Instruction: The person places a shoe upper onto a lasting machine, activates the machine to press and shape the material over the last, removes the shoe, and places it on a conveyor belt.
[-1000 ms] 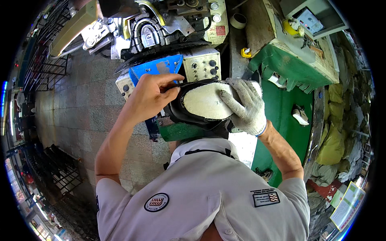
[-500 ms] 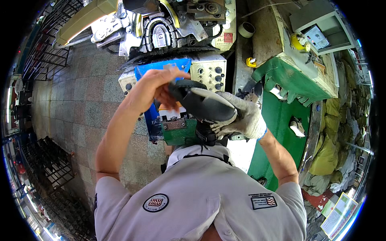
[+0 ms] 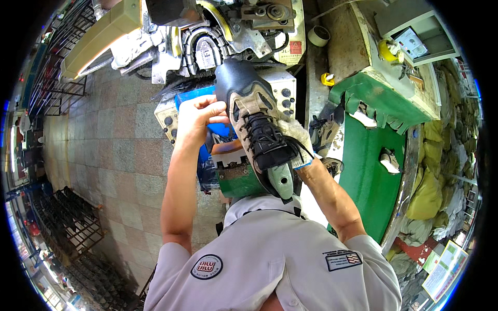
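A brown and black shoe upper [image 3: 254,114] with black laces hangs in front of my chest. It is stretched over a green last [image 3: 281,180], whose holed top end shows near my body. The smooth black toe points away toward the machine. My right hand [image 3: 300,133], in a whitish knit glove, grips the shoe from its right side; most of the fingers are hidden behind it. Bare, my left hand [image 3: 199,118] is closed at the shoe's left edge near the toe, thumb and finger pinched against the rim.
Beyond the shoe stands a machine with a horseshoe-shaped metal clamp [image 3: 206,49] and a control panel [image 3: 286,96]. More shoes [image 3: 326,129] lie at the right, beside a green conveyor belt [image 3: 374,179]. A cream machine arm [image 3: 101,39] juts out at upper left. Racks [image 3: 67,217] stand farther left.
The shoe has turned over from its dark underside to its laced top, with the toe now pointing away. My left hand has come from above the shoe to its left edge.
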A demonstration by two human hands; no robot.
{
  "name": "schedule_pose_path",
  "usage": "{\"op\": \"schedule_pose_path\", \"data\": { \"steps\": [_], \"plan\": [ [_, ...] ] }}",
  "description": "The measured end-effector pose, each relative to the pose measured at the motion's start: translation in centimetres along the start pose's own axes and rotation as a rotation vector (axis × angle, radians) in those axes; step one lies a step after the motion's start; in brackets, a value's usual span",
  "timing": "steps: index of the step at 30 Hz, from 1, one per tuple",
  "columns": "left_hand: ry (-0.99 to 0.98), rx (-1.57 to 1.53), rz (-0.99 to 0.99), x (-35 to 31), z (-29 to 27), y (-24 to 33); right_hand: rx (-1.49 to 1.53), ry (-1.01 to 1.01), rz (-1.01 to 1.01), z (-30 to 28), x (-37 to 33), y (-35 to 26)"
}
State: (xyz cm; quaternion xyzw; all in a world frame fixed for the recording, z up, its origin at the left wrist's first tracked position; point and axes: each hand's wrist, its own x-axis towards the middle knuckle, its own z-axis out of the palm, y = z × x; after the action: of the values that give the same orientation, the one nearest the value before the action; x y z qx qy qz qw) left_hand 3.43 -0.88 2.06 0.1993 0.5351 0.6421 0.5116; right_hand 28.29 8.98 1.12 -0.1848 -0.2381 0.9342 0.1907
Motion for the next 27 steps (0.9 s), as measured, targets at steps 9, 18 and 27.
{"op": "schedule_pose_path", "data": {
  "steps": [9,18,27],
  "plan": [
    [0.228,0.152,-0.033,1.9,-1.3,-0.1,-0.199,0.151,-0.142,-1.0,4.4,1.4],
    [0.421,-0.226,0.099,3.9,-3.6,-1.6,-0.493,0.111,-0.334,0.3,9.6,2.2],
    [0.429,-0.299,0.346,5.8,-5.3,-0.3,-0.030,0.076,-0.261,3.4,14.8,3.3]
  ]
}}
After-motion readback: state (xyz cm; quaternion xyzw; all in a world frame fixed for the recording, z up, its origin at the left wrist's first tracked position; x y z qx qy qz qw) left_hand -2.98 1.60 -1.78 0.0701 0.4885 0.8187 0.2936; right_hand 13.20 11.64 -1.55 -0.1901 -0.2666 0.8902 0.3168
